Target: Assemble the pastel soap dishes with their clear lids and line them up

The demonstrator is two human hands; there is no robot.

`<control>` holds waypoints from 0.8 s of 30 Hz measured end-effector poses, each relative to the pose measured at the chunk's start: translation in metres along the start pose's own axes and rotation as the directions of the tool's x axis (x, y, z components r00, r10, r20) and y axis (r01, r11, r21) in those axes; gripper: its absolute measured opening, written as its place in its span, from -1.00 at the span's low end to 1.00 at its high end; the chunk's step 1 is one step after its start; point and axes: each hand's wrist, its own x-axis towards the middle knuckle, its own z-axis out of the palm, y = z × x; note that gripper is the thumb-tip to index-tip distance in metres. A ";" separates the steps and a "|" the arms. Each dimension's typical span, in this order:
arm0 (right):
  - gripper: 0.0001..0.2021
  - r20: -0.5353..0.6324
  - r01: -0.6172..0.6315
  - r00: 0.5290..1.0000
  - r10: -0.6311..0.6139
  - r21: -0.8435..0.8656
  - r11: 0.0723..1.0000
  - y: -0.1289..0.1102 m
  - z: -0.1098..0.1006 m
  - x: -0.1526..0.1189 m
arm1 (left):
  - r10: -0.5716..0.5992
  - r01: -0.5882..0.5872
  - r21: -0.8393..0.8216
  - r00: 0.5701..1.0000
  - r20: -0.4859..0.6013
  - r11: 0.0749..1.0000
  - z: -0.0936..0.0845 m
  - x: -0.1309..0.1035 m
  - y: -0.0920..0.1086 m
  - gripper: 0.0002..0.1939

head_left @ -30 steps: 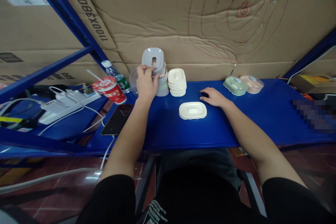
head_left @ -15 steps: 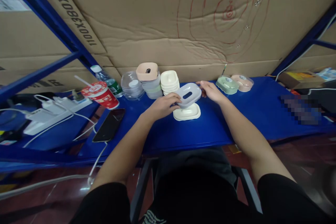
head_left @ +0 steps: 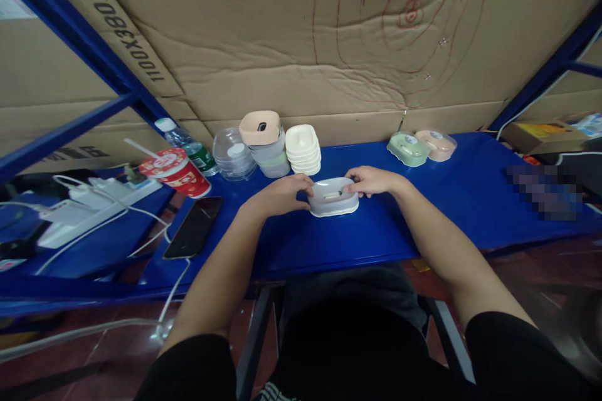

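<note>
A grey oval dish with a slot in its floor (head_left: 333,203) sits on top of a cream base (head_left: 335,214), whose thin rim shows beneath it on the blue table. My left hand (head_left: 289,194) grips the dish's left end between thumb and fingers. At the opposite end, my right hand (head_left: 371,182) holds the rim, its thumb reaching inside. Behind them stand a stack of cream pieces (head_left: 303,147) and a stack of grey and green dishes (head_left: 273,160) topped by a peach one (head_left: 260,127). Clear lids (head_left: 234,155) are piled to the left.
Covered green (head_left: 408,148) and peach (head_left: 436,145) dishes sit at the back right. To the left are a red cup with a straw (head_left: 181,172), a water bottle (head_left: 190,147), a phone (head_left: 194,227) and a power strip (head_left: 94,207). Cardboard (head_left: 263,31) rises behind the table.
The grey dish has come down, from tilted above the cream base to resting on it. Both hands have moved down with it, and my right hand now grips its right end.
</note>
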 end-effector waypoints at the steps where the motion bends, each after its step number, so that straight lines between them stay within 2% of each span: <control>1: -0.67 0.013 0.014 1.000 -0.013 -0.034 0.999 -0.001 0.003 0.001 | -0.021 0.021 -0.015 0.999 0.025 1.000 0.001 0.000 -0.003 -0.73; 4: -0.63 0.008 0.044 0.999 -0.044 -0.120 0.992 -0.002 0.010 0.005 | -0.069 0.071 -0.026 0.997 0.046 0.997 0.008 0.000 -0.009 -0.63; 9: -0.58 -0.089 0.033 0.995 -0.055 -0.229 0.973 0.000 0.010 0.010 | -0.130 0.136 0.083 0.989 -0.076 0.987 0.012 0.003 -0.010 -0.60; 13: -0.54 -0.121 0.034 0.990 -0.078 -0.328 0.944 0.001 0.010 0.012 | -0.125 0.131 0.043 0.984 -0.123 0.990 -0.006 -0.003 -0.006 -0.67; 15: -0.54 -0.126 0.034 0.988 -0.084 -0.353 0.935 0.000 0.011 0.012 | -0.168 0.170 -0.008 0.962 -0.217 0.985 -0.020 -0.010 -0.006 -0.75; 16: -0.54 -0.128 0.032 0.988 -0.083 -0.359 0.933 0.000 0.011 0.012 | -0.201 0.205 -0.021 0.929 -0.311 0.979 -0.027 -0.014 -0.007 -0.78; 17: -0.54 -0.128 0.028 0.989 -0.079 -0.363 0.931 0.000 0.012 0.012 | -0.233 0.249 -0.022 0.867 -0.440 0.968 -0.034 -0.017 -0.009 -0.80; 18: -0.54 -0.128 0.023 0.989 -0.075 -0.367 0.930 -0.001 0.012 0.012 | -0.254 0.301 -0.017 0.772 -0.582 0.953 -0.040 -0.021 -0.012 -0.82; 19: -0.53 -0.128 0.021 0.989 -0.073 -0.369 0.929 -0.001 0.012 0.012 | -0.260 0.362 -0.012 0.647 -0.717 0.932 -0.046 -0.025 -0.017 -0.83; 20: -0.53 -0.128 0.020 0.989 -0.073 -0.371 0.928 -0.001 0.012 0.012 | -0.256 0.427 -0.017 0.510 -0.821 0.904 -0.050 -0.029 -0.024 -0.83; 21: -0.54 -0.127 0.022 0.989 -0.074 -0.374 0.927 -0.002 0.012 0.012 | -0.256 0.482 -0.033 0.404 -0.878 0.875 -0.054 -0.032 -0.032 -0.83; 22: -0.55 -0.126 0.023 0.989 -0.076 -0.376 0.926 -0.002 0.012 0.012 | -0.268 0.528 -0.053 0.340 -0.902 0.848 -0.056 -0.035 -0.040 -0.84; 23: -0.55 -0.126 0.023 0.989 -0.076 -0.380 0.925 -0.002 0.012 0.012 | -0.297 0.568 -0.075 0.309 -0.903 0.819 -0.057 -0.038 -0.048 -0.85; 24: -0.56 -0.125 0.022 0.989 -0.075 -0.384 0.923 -0.001 0.012 0.012 | -0.337 0.608 -0.093 0.301 -0.892 0.789 -0.057 -0.041 -0.056 -0.84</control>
